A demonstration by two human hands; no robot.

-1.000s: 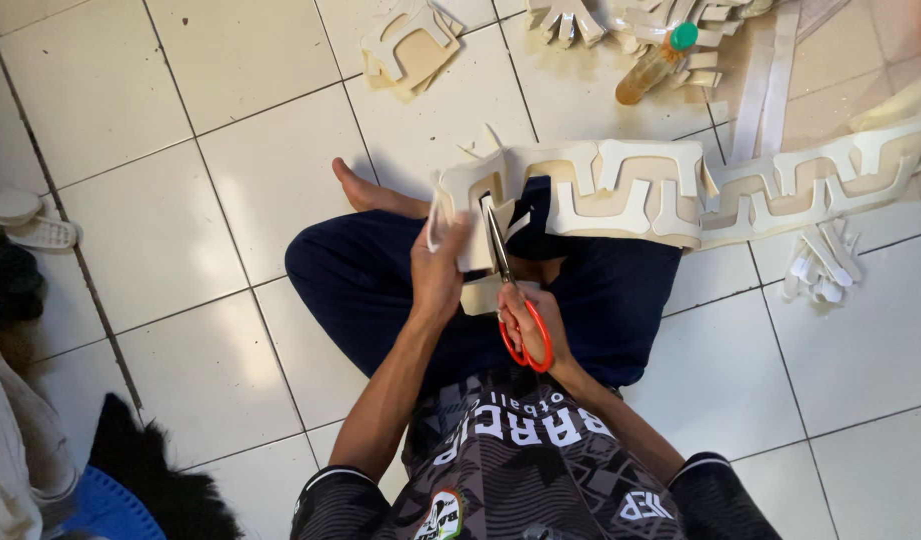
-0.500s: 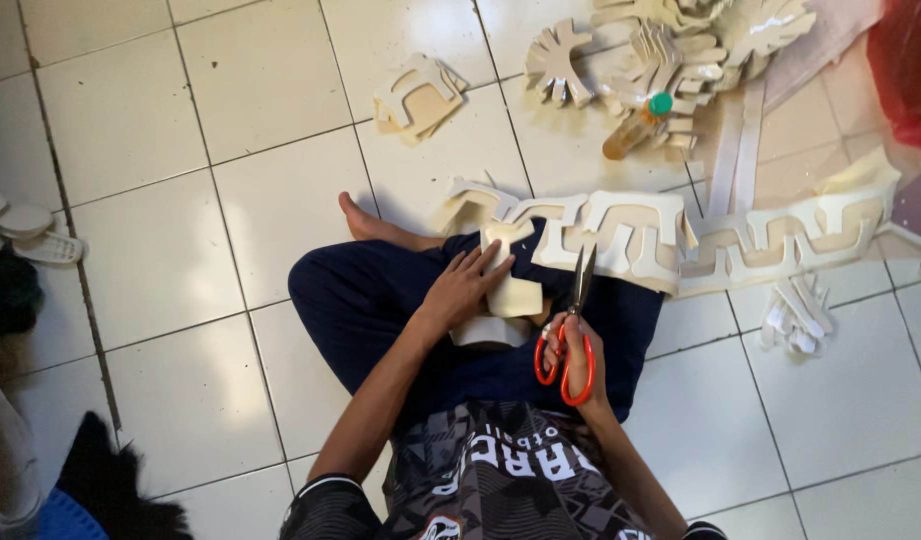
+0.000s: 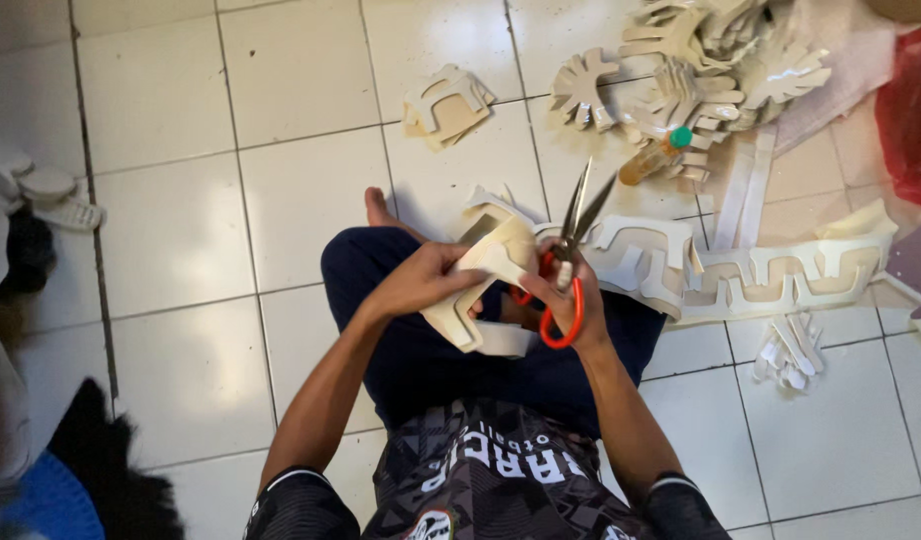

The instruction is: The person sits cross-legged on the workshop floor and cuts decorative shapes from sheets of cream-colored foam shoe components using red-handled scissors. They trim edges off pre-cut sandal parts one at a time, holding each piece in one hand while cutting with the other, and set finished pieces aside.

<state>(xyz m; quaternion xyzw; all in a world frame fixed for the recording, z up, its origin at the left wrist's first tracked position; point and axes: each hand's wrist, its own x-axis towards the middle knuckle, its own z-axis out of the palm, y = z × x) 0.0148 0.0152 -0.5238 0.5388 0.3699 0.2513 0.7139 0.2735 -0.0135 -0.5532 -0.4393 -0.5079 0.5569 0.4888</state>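
Observation:
I sit cross-legged on a white tiled floor. My left hand (image 3: 421, 282) grips a cream foam cut-out piece (image 3: 486, 275) above my lap. My right hand (image 3: 571, 300) holds orange-handled scissors (image 3: 573, 235), blades apart and pointing up, right beside the piece. A long cream foam strip (image 3: 781, 275) cut in a stepped zigzag pattern runs from my lap to the right across the floor.
A heap of cut foam shapes (image 3: 716, 55) lies at the top right, with a small bottle with a green cap (image 3: 656, 158) beside it. One loose shape (image 3: 446, 105) sits ahead of my knee. Scraps (image 3: 793, 350) lie right; sandals (image 3: 51, 195) left; red bag (image 3: 911, 100) far right.
My left hand lifted a foam piece off my lap and folded around it. The scissors rose beside it and their blades opened. The view shifted slightly toward the heap.

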